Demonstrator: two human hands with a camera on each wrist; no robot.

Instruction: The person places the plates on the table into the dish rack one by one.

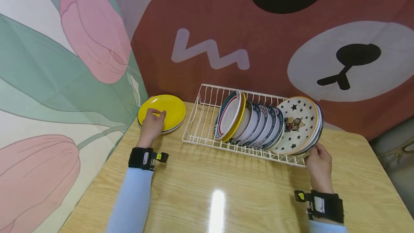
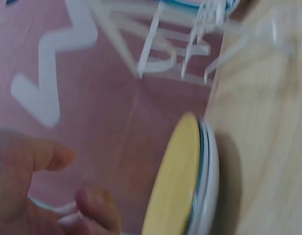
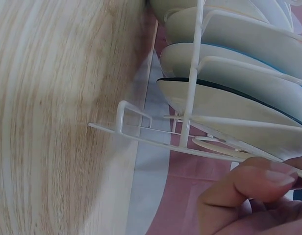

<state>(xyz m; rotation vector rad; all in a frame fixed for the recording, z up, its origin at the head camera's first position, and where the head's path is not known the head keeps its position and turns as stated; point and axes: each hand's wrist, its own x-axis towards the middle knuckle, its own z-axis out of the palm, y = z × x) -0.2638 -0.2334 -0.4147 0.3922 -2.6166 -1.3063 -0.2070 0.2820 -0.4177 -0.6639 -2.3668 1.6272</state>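
Note:
A yellow plate tops a small stack at the table's left; the left wrist view shows white and blue-edged plates under it. My left hand hovers over this stack, fingers loosely bent, thumb apart, holding nothing. A white wire dish rack holds a row of tilted plates, among them a white plate with a red ring and a star-patterned plate at the right. At the rack's right end, my right hand pinches its wire edge between thumb and fingers, just below the rightmost plates. Some fingertips are hidden.
The wooden table extends in front of the rack and to its right. Behind it hangs a brown cloth with a printed bear face, and a floral cloth borders the left side.

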